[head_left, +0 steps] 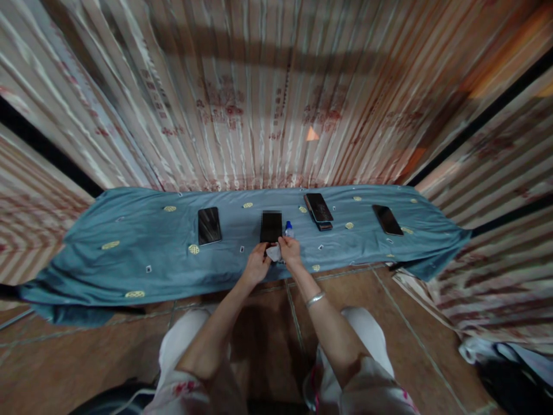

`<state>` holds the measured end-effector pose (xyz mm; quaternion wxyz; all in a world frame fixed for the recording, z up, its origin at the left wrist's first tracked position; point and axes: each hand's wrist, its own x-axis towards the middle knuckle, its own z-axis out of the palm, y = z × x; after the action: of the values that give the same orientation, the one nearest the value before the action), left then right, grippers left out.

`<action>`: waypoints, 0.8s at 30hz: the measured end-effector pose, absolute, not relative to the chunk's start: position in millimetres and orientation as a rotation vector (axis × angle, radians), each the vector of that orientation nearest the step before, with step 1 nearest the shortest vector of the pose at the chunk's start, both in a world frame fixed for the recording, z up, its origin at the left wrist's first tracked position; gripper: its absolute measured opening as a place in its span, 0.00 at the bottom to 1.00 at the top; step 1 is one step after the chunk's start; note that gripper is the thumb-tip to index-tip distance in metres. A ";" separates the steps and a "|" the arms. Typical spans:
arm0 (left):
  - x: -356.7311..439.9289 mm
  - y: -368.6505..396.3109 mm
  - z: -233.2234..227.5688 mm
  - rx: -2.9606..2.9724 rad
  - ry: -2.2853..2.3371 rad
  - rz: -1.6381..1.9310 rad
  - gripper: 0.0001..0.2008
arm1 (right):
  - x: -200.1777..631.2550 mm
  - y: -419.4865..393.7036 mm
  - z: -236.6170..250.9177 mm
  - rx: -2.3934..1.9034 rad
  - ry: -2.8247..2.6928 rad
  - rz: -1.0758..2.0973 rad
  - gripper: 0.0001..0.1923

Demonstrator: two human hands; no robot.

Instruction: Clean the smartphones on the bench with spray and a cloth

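Observation:
Both of my hands meet at the near edge of the cloth-covered surface, low in the middle of the head view. A crumpled white tissue (273, 252) lies between them. My left hand (258, 264) is closed at the tissue's left side, and my right hand (290, 251) pinches it from the right. Just beyond the fingers lies a dark flat phone-like device (271, 227), its far end blurred by pixelation. A small clear bottle with a blue cap (289, 229) is right beside that device, near my right fingertips.
The blue patterned cloth (164, 259) covers a long, narrow surface. A dark phone (209, 225) lies to the left, two stacked phones (318, 208) right of centre, and another phone (387, 219) farther right. Curtains (268, 104) hang behind. A black bag (510, 380) sits low at right.

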<state>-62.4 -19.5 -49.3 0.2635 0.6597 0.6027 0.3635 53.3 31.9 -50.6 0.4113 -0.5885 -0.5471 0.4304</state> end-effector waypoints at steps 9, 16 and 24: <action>-63.7 -23.2 -56.1 1.777 1.681 0.980 0.20 | 62.5 21.3 -18.0 -1.731 -1.778 0.838 0.16; -67.4 -32.6 -51.9 1.953 1.708 0.856 0.13 | 61.2 15.6 -10.3 -1.859 -2.128 0.525 0.20; -88.3 -12.1 -42.0 1.513 1.800 1.174 0.19 | 62.7 4.0 -5.7 -1.850 -2.162 0.521 0.20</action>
<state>-88.3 -12.1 -42.0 0.2539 0.5568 0.6624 0.4320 62.7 4.0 -5.7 0.1244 -0.6345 -0.7416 0.1789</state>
